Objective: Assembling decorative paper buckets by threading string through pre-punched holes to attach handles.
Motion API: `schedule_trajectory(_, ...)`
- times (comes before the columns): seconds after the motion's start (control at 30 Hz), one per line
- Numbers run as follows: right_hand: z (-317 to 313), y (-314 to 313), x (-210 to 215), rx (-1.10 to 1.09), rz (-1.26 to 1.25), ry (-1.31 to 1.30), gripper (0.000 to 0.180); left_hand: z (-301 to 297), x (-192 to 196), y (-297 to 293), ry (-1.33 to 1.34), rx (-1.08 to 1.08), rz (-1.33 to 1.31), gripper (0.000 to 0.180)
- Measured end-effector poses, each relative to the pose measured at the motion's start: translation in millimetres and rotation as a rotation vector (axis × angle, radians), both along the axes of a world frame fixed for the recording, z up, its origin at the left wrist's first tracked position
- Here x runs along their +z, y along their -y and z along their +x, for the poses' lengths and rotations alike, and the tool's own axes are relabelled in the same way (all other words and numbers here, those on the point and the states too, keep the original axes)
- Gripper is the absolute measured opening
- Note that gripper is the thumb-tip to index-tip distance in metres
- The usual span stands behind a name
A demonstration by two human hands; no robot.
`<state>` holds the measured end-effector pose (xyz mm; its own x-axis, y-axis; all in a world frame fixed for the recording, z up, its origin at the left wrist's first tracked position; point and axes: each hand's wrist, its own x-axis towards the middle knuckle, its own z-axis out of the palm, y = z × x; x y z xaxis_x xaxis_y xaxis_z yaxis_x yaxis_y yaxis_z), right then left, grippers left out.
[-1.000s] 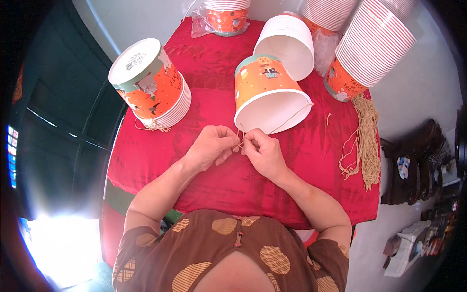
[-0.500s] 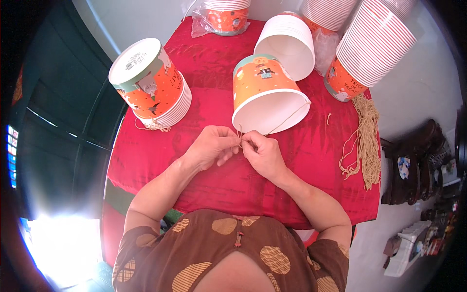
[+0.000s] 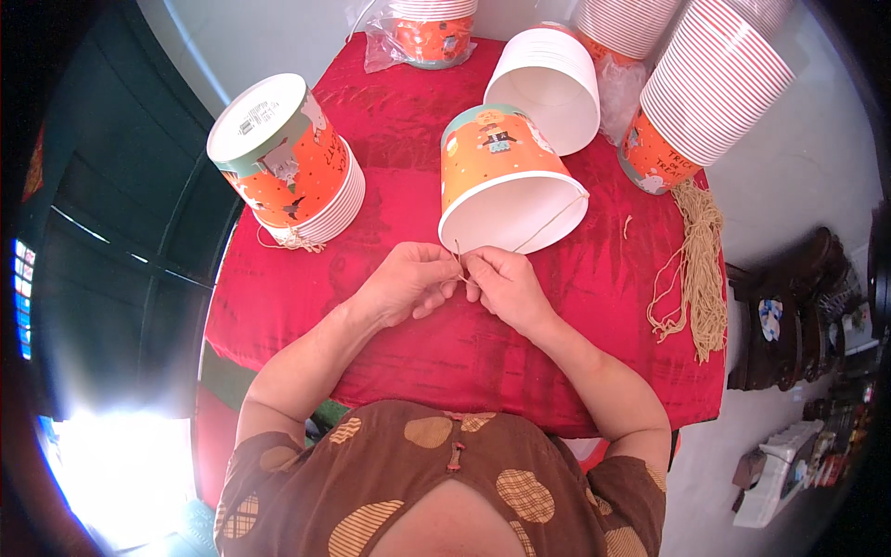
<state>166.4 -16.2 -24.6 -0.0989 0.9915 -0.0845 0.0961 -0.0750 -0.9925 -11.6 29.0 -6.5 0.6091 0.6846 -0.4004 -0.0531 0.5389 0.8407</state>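
Both hands [image 3: 413, 281] nearly together — fingertips [image 3: 448, 268] on string [image 3: 554, 219]

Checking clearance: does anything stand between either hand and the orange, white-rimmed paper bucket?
Nothing visible does. The left hand and right hand pinch thin tan string just in front of the orange, white-rimmed paper bucket; only that string runs from it toward the right hand.

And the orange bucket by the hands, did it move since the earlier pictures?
Yes, a little to the left: the orange bucket is now closer to the upside-down bucket stack, which has stayed put.
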Motion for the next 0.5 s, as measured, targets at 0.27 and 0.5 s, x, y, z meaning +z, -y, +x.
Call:
schedule_trajectory(0.27,5,-1,11,0.032,-0.115,-0.044,0.016,3,-1,1,-0.041,-0.008,0.024,0.014)
schedule_trajectory(0.5,4,-5,-3,0.002,-0.077,-0.033,0.011,5,-1,5,-0.14,0.016,0.144,0.015)
